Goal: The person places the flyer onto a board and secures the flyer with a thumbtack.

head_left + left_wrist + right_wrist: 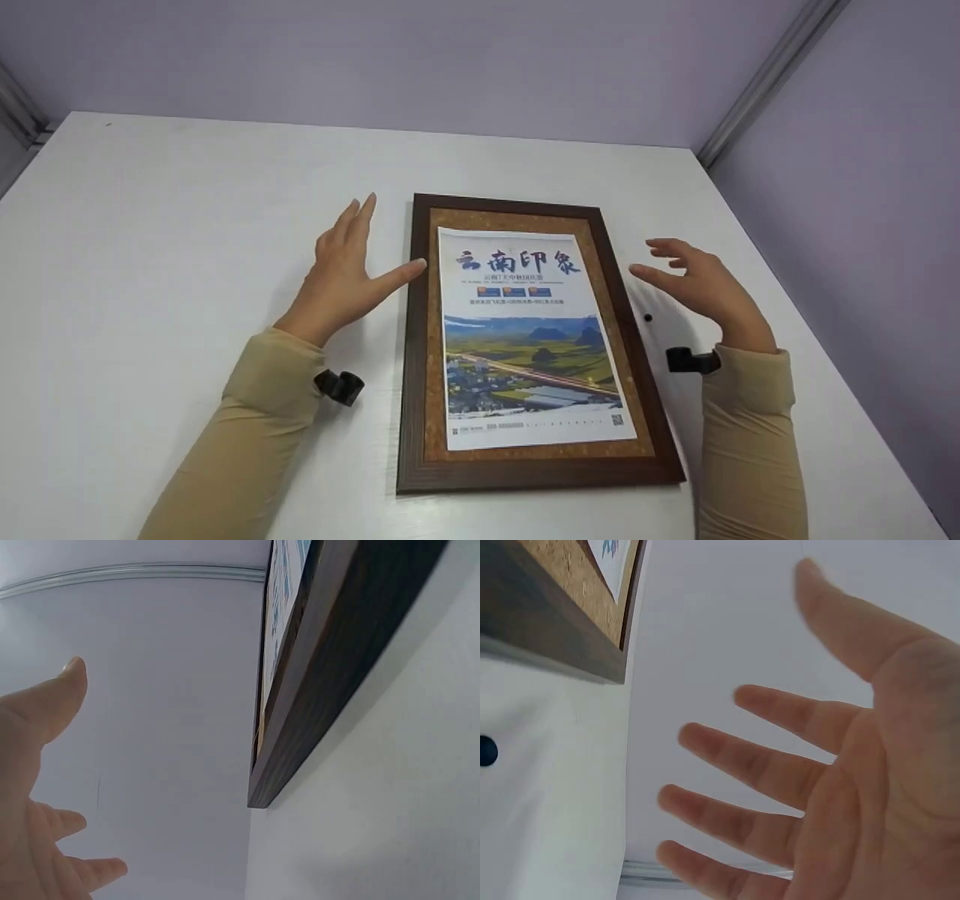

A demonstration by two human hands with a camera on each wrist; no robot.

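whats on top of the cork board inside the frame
A poster with blue characters and a landscape photo lies on the cork, covering its middle. Only a cork border shows inside the frame.

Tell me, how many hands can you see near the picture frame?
2. The left hand is open at the picture frame left edge; the right hand hovers open beside its right edge. None hidden.

A white table [187,187] is set into a corner formed by pale lilac walls [450,60] at the far side and on the right. Metal strips [765,82] are fixed along the wall corners, far right and far left. The scene is evenly lit.
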